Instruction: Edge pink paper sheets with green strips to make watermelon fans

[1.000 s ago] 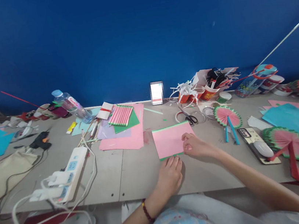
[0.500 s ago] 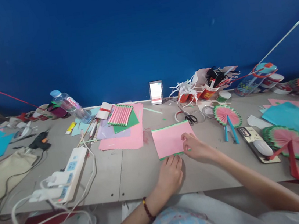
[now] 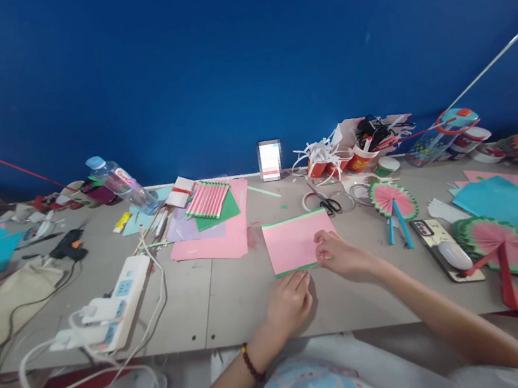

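A pink paper sheet with green edges [image 3: 292, 241] lies flat on the grey table [image 3: 235, 300] in front of me. My right hand [image 3: 342, 253] rests on the sheet's near right corner, fingers curled and pinching the paper's edge. My left hand [image 3: 289, 302] lies on the table just below the sheet's near edge, fingers loosely bent, fingertips touching the green border, holding nothing.
Scissors [image 3: 327, 200] and tape rings lie behind the sheet. Pleated pink-green paper fans [image 3: 392, 201] [image 3: 499, 240], a phone [image 3: 444, 245] and blue paper [image 3: 501, 202] sit right. Pink sheets with a pleated stack [image 3: 209, 201], a bottle [image 3: 120, 181], glue gun [image 3: 68, 246] and power strip [image 3: 119, 294] sit left.
My left hand has slid slightly left and back from the sheet's near edge. My right hand stays on the corner. A blurred hand has appeared at the far left edge.
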Tool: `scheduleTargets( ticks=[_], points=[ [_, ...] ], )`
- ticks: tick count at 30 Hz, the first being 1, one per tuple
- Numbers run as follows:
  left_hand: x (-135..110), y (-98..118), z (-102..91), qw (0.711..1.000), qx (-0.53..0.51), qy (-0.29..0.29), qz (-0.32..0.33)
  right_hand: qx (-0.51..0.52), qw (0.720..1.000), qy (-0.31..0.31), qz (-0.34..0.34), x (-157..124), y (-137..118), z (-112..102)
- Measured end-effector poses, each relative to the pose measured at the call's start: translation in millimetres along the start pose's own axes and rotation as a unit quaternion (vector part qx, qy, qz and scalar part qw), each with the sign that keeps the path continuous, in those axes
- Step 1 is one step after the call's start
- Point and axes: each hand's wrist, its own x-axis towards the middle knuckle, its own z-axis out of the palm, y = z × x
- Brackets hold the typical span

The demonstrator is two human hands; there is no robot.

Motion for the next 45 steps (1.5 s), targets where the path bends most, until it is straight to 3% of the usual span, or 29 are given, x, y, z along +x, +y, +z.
scheduleTargets(
  ticks=[4,12,18,31,45],
  points=[
    [3.9,2.7,-3.9,1.0,-0.005,-0.003,-0.016,0.0,1.0,-0.009,-0.004,-0.4,-0.2,-1.1],
    [13.9,11.7,-3.2,0.993,0.083,-0.071,-0.047,-0.001,1.0,-0.017,-0.015,-1.5,0.2,-3.4],
    [13.5,13.1,-0.7,0.983,0.147,-0.111,-0.013,0.001,1.0,-0.011,-0.019,-1.8,1.8,-1.8],
    [2.3,4.7,0.3,0.992,0.101,-0.074,-0.012,0.005,1.0,0.018,0.013,-1.3,0.5,5.5],
    [6.6,6.9,-2.1,0.992,0.086,-0.09,-0.037,-0.035,0.999,0.034,0.009,-2.5,-3.4,10.0]
  ],
)
